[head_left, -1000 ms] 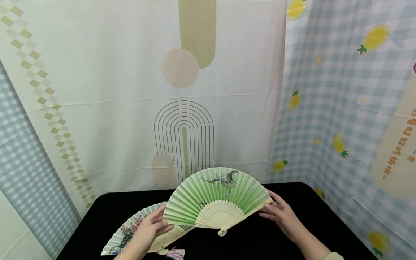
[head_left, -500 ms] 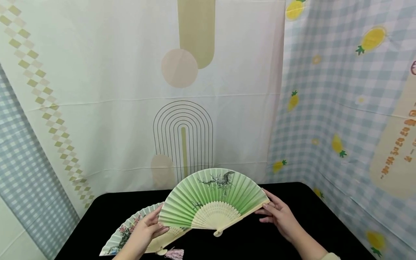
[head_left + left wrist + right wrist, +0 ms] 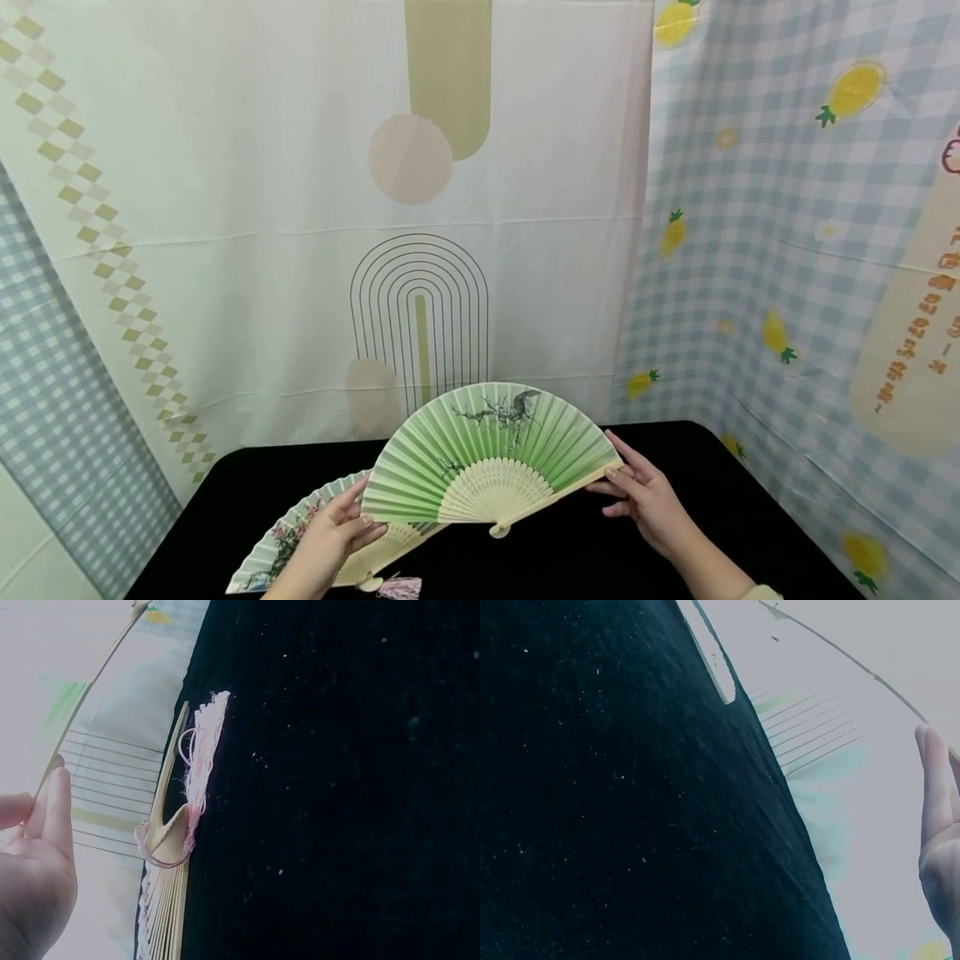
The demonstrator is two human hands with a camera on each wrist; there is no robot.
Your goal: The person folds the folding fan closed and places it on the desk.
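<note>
A green folding fan (image 3: 504, 433), spread wide and painted with a dark blossom branch, is held up over the black table. My left hand (image 3: 326, 533) pinches its left edge between thumb and fingers. At the opposite end, my right hand (image 3: 648, 500) grips the pale bamboo guard stick, thumb in front and fingers behind. Behind my left hand lies a second spread fan (image 3: 251, 562), white with pink flowers, partly covered by that hand and the green fan. Its pink tassel (image 3: 204, 750) hangs from the pivot and shows clearly in the left wrist view.
The black tabletop (image 3: 720, 467) has rounded back corners. Close behind it hangs a white patterned curtain (image 3: 555, 292), with a blue checked pineapple cloth (image 3: 720, 183) on the right and another blue checked cloth (image 3: 67, 400) on the left.
The green fan has shifted slightly left and, in the last half second, a little upward, with both hands keeping their hold. The flowered fan stays on the table.
</note>
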